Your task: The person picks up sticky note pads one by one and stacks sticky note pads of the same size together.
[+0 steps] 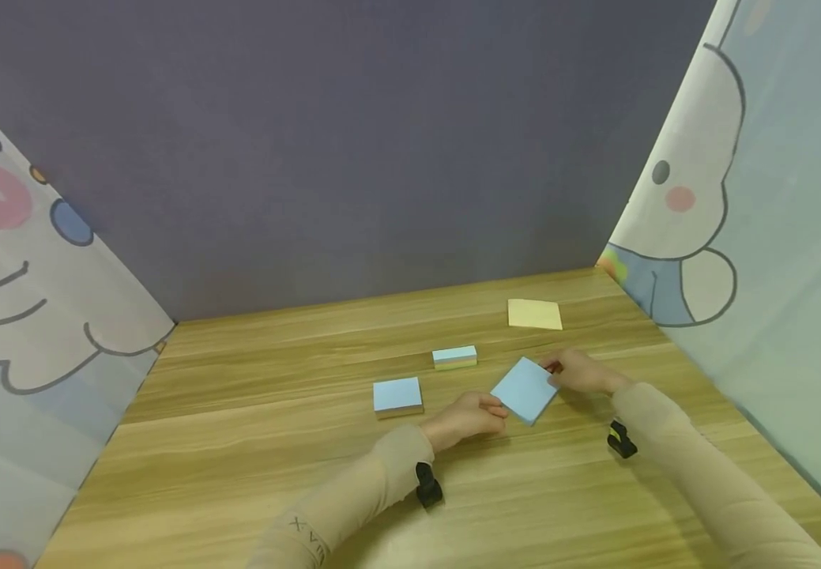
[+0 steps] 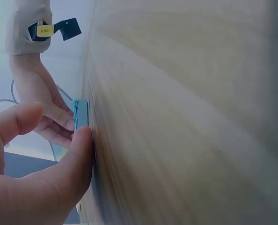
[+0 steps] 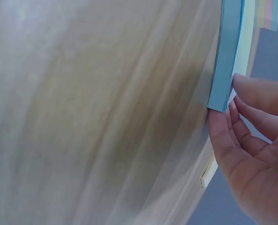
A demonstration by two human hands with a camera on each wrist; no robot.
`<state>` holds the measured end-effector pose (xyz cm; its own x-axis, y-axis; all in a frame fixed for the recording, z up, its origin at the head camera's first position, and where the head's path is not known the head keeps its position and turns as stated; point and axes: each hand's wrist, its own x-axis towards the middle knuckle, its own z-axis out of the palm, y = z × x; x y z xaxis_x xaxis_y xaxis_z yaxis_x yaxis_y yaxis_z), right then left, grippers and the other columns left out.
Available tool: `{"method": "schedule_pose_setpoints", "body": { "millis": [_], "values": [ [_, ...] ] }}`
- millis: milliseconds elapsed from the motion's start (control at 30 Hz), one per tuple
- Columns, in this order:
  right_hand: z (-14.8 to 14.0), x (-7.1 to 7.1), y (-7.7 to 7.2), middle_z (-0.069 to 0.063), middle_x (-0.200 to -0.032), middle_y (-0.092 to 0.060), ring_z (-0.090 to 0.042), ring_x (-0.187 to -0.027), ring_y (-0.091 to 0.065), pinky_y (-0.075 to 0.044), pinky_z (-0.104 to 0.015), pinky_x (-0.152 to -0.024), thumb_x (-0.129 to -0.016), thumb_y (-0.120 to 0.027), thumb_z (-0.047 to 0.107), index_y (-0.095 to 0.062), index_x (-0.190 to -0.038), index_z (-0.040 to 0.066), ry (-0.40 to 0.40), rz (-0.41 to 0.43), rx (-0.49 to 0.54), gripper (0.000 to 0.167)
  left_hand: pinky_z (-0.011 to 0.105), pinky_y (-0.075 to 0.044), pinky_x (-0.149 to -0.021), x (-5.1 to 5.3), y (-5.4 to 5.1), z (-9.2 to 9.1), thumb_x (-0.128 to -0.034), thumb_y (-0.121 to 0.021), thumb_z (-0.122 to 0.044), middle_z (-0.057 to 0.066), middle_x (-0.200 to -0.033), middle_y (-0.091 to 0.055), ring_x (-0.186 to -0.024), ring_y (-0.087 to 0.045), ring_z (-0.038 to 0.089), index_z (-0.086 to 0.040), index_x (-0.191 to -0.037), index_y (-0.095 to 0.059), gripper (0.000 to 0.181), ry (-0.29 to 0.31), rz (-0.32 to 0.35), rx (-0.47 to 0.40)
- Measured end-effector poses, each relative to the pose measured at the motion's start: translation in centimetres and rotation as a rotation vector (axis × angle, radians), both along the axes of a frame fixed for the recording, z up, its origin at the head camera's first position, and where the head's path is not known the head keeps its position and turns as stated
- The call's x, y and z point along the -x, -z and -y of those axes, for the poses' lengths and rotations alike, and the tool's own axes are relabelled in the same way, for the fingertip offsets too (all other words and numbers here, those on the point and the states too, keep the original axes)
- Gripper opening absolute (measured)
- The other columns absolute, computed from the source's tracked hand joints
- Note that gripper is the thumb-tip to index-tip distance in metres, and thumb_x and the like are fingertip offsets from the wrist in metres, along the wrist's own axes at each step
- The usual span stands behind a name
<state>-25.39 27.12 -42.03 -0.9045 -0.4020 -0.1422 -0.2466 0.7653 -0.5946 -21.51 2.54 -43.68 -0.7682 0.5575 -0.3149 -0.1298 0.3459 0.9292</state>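
A square light-blue sticky note pad [image 1: 525,390] lies turned cornerwise between the two hands. My right hand [image 1: 581,371] pinches its right corner; in the right wrist view the thumb is on the top face and a finger [image 3: 219,129] is at the lower edge of the pad [image 3: 227,61]. My left hand [image 1: 468,416] is at the opposite corner. One fingertip [image 2: 82,138] of it touches the pad's edge in the left wrist view, while another finger stays apart from the pad.
Left of the hands sits a blue-topped block of notes [image 1: 397,395]. Behind it is a narrow stack of coloured strips [image 1: 454,357]. A yellow pad [image 1: 534,314] lies farther back on the wooden table [image 1: 254,442]. A grey wall [image 1: 353,158] and printed side curtains [image 1: 794,316] bound the table.
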Motion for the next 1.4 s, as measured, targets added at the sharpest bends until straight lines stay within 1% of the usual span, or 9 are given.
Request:
{"method": "schedule_pose_setpoints", "body": {
  "millis": [300,533,600,667,767,833,933,1067,1400],
  "values": [
    [0.6,-0.4,-0.1,-0.014,-0.091,-0.063,-0.021,-0.082,-0.057,-0.049,-0.03,-0.07,-0.083,-0.059,0.0,-0.059,-0.104,-0.011,-0.009,0.012,0.042,0.024,0.024,-0.049,-0.084,0.8,0.0,1.0,-0.0763,-0.06,-0.004,0.012,-0.109,-0.063,-0.098,-0.058,0.014,0.01,-0.125,-0.047,0.052,-0.017,-0.039,-0.022],
    [0.7,-0.6,0.0,-0.014,-0.092,-0.063,-0.018,-0.08,-0.055,-0.047,-0.027,-0.067,-0.084,-0.059,0.003,-0.059,-0.107,-0.011,0.017,-0.022,0.013,0.027,0.03,-0.049,-0.088,1.3,-0.1,1.3,-0.0783,-0.064,-0.006,0.01,-0.109,-0.063,-0.102,-0.057,0.019,0.006,-0.125,-0.05,0.05,-0.029,-0.073,0.017],
    [0.7,-0.6,-0.1,-0.015,-0.094,-0.063,-0.02,-0.083,-0.056,-0.048,-0.029,-0.069,-0.085,-0.058,0.004,-0.059,-0.107,-0.011,0.015,-0.027,0.016,0.027,0.031,-0.051,-0.08,1.2,-0.4,1.4,-0.0778,-0.065,-0.006,0.009,-0.103,-0.064,-0.096,-0.059,0.019,0.005,-0.113,-0.057,0.037,-0.004,-0.152,0.083],
    [0.7,-0.6,-0.2,-0.019,-0.097,-0.063,-0.024,-0.087,-0.057,-0.049,-0.032,-0.072,-0.086,-0.057,0.004,-0.058,-0.108,-0.012,0.007,-0.033,0.015,0.027,0.032,-0.052,-0.081,0.9,-0.8,1.2,-0.0776,-0.067,-0.009,0.011,-0.112,-0.06,-0.1,-0.058,0.022,0.003,-0.114,-0.057,0.04,0.022,-0.275,0.202],
    [0.6,-0.4,-0.1,-0.026,-0.103,-0.061,-0.033,-0.094,-0.058,-0.051,-0.038,-0.077,-0.088,-0.054,0.003,-0.055,-0.111,-0.015,0.002,-0.034,0.025,0.03,0.035,-0.05,-0.087,0.3,-1.4,0.6,-0.0785,-0.07,-0.019,0.017,-0.122,-0.054,-0.107,-0.055,0.027,0.004,-0.109,-0.058,0.04,0.076,-0.522,0.447],
    [0.5,-0.1,0.0,-0.029,-0.105,-0.06,-0.036,-0.097,-0.058,-0.052,-0.04,-0.078,-0.087,-0.054,0.002,-0.054,-0.112,-0.017,0.004,-0.034,0.029,0.031,0.036,-0.042,-0.099,0.1,-1.4,0.0,-0.0785,-0.071,-0.032,0.018,-0.13,-0.048,-0.117,-0.048,0.028,0.003,-0.116,-0.056,0.054,0.115,-0.66,0.614],
    [0.5,0.4,0.2,-0.028,-0.104,-0.061,-0.034,-0.095,-0.059,-0.052,-0.039,-0.077,-0.086,-0.055,0.0,-0.054,-0.112,-0.018,0.002,-0.036,0.037,0.032,0.032,-0.041,-0.1,0.0,-1.3,-1.0,-0.0757,-0.07,-0.048,0.015,-0.12,-0.055,-0.111,-0.051,0.024,0.003,-0.11,-0.059,0.062,0.167,-0.807,0.767],
    [0.4,0.5,0.3,-0.023,-0.099,-0.063,-0.028,-0.088,-0.059,-0.051,-0.036,-0.074,-0.084,-0.056,-0.001,-0.055,-0.112,-0.016,-0.003,-0.03,0.03,0.032,0.026,-0.044,-0.09,-0.1,-1.2,-2.1,-0.0714,-0.069,-0.056,0.009,-0.108,-0.059,-0.097,-0.054,0.017,0.004,-0.113,-0.059,0.074,0.173,-0.883,0.833],
    [0.6,0.1,0.5,-0.022,-0.1,-0.063,-0.027,-0.089,-0.059,-0.051,-0.035,-0.074,-0.085,-0.056,0.0,-0.057,-0.111,-0.014,0.021,-0.028,0.008,0.029,0.019,-0.047,-0.073,0.0,-1.3,-3.0,-0.0731,-0.066,-0.058,0.004,-0.091,-0.062,-0.08,-0.054,0.01,0.002,-0.101,-0.065,0.066,0.198,-1.026,0.957]
  ]
}}
